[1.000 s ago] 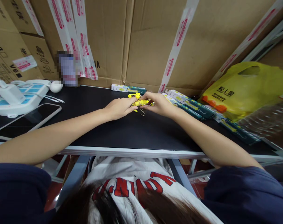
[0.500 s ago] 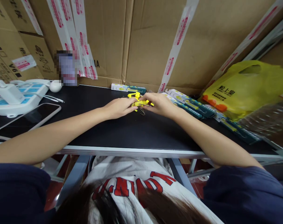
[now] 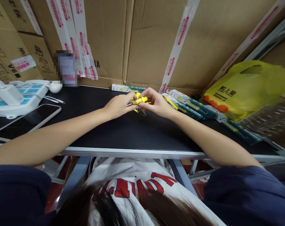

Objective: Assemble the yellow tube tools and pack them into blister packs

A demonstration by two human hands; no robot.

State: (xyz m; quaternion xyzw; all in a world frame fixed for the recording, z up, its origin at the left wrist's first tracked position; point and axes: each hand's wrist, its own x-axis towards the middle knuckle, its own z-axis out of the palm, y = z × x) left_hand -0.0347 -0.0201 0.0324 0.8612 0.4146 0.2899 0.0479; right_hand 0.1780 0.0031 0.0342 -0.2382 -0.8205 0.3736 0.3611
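Note:
Over the middle of the black tabletop [image 3: 133,135], my left hand [image 3: 116,106] and my right hand [image 3: 158,104] come together around a small yellow plastic tool [image 3: 141,100]. The tool lies roughly level, with a thin dark or metal part at its left end between my left thumb and fingers. My right thumb and fingers close about its yellow right end. Just below and behind it show more yellow pieces [image 3: 135,110] and a thin bent wire [image 3: 143,113], partly hidden by my fingers. I cannot tell whether these are joined to the tool.
Slim printed boxes [image 3: 191,105] picturing a yellow tool lie to the right, another box [image 3: 123,88] behind my hands. A yellow plastic bag [image 3: 248,84] stands far right. On the left are a power strip [image 3: 36,91] and a phone [image 3: 29,121]. Cardboard [image 3: 151,40] walls the back.
The tool has turned in my hands: its thick yellow end now points right and its thin end left. My right fingers have lifted and opened slightly around it.

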